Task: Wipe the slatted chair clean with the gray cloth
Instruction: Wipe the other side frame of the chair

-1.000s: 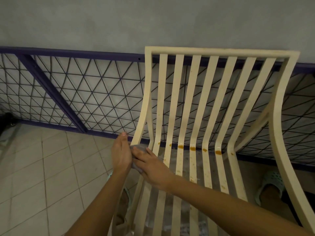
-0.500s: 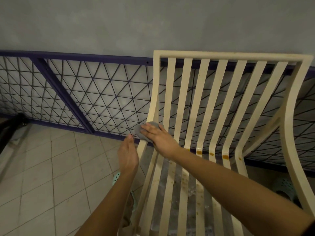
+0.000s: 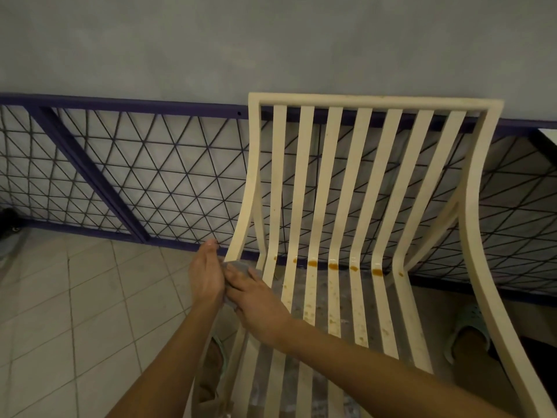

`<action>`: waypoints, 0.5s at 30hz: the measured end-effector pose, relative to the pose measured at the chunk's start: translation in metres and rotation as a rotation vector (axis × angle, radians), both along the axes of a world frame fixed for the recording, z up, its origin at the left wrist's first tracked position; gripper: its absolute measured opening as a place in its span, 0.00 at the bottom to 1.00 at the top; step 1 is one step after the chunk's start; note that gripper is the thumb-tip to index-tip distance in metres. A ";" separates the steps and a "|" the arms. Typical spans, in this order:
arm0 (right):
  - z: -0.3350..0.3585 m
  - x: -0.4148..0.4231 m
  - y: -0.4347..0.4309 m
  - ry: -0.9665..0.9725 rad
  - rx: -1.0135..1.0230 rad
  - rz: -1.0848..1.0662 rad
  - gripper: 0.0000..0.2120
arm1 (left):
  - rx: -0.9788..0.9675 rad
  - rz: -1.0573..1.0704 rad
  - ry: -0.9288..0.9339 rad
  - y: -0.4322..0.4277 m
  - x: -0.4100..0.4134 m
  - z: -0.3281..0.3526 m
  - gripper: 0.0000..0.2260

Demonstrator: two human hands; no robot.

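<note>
A cream slatted chair [image 3: 364, 182] stands in front of me, with orange-brown stains along the bend where back meets seat and specks on the seat slats. The gray cloth [image 3: 239, 267] is bunched against the chair's left side rail at that bend, mostly hidden by my hands. My right hand [image 3: 256, 300] presses the cloth from the inner side with straight fingers. My left hand [image 3: 206, 276] lies flat against the outer side of the rail and cloth, fingers straight and pointing up.
A purple-framed wire mesh panel [image 3: 120, 182] leans along the gray wall behind the chair. Beige floor tiles [image 3: 75, 312] spread to the left. My feet in green sandals show under the seat [image 3: 218, 354] and at the right [image 3: 470, 324].
My right hand slid the cloth up the left rail, then back down to the bend. My left hand has closed in against the cloth from outside again.
</note>
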State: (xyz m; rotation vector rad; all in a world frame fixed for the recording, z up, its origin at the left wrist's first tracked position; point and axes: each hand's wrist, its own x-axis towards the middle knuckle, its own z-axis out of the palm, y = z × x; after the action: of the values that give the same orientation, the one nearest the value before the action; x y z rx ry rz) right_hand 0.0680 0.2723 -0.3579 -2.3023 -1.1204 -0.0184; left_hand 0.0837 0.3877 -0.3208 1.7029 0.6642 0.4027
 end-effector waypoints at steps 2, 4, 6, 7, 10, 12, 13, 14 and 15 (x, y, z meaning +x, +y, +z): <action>-0.003 -0.001 0.000 -0.014 0.020 -0.010 0.25 | 0.001 0.000 0.001 0.000 0.000 0.001 0.19; -0.002 -0.001 0.000 -0.019 0.034 -0.007 0.24 | 0.016 -0.010 0.012 0.000 0.001 0.001 0.20; -0.001 0.000 0.000 -0.009 0.032 -0.009 0.25 | 0.031 -0.024 0.017 0.000 0.001 0.002 0.20; -0.001 0.000 -0.001 -0.015 0.035 -0.005 0.25 | 0.037 -0.028 0.017 0.001 0.001 0.001 0.20; -0.003 0.002 -0.002 -0.024 0.034 0.018 0.25 | 0.051 -0.028 0.021 0.001 0.000 -0.001 0.21; -0.002 0.006 -0.005 -0.015 0.020 0.042 0.25 | 0.057 -0.029 0.023 0.001 0.000 -0.002 0.21; -0.001 0.009 -0.006 -0.025 0.016 0.059 0.25 | 0.060 -0.028 0.028 0.001 0.002 -0.002 0.21; -0.001 0.012 -0.007 -0.032 0.010 0.073 0.24 | 0.058 -0.029 0.034 0.002 0.002 -0.004 0.22; 0.002 0.016 -0.010 -0.050 0.006 0.084 0.24 | 0.058 -0.037 0.029 0.001 0.003 -0.002 0.22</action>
State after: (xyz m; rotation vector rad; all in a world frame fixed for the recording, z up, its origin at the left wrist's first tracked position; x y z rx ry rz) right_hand 0.0841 0.2625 -0.3556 -2.2588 -1.2404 -0.0476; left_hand 0.0870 0.3890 -0.3231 1.7759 0.6464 0.3752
